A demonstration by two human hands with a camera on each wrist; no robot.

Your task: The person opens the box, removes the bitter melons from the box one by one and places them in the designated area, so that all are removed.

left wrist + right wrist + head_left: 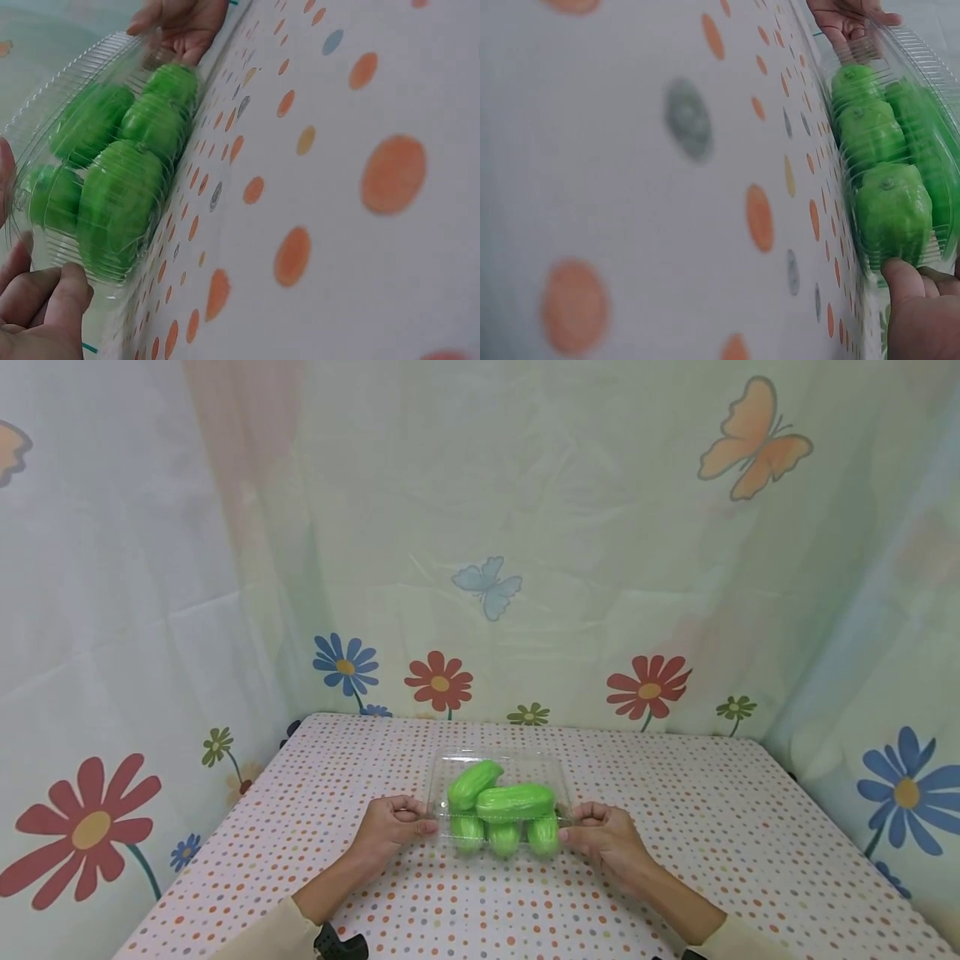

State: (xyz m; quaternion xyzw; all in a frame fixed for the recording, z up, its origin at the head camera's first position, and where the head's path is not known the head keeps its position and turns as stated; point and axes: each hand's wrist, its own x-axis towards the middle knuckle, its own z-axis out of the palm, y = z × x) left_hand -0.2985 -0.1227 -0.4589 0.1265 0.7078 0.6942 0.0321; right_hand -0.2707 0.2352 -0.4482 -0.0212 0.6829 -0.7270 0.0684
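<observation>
A clear plastic clamshell box (536, 766) sits low at the middle of the table in the head view. Inside it are several bright green, glossy, cucumber-like vegetables (516, 802), two lying on top of the others. My left hand (390, 832) grips the box's left end, thumb toward me and fingers curled at the side. At the opposite end, my right hand (609, 842) holds the box between thumb and fingers. Ribbed clear walls (94, 56) show in the left wrist view, with the green vegetables (891, 206) pressed close behind the plastic in the right wrist view.
A dotted cloth (300, 793) covers the table. Curtains (600, 527) printed with flowers and butterflies hang behind and on both sides. A small dark object (291, 729) shows past the table's far left corner.
</observation>
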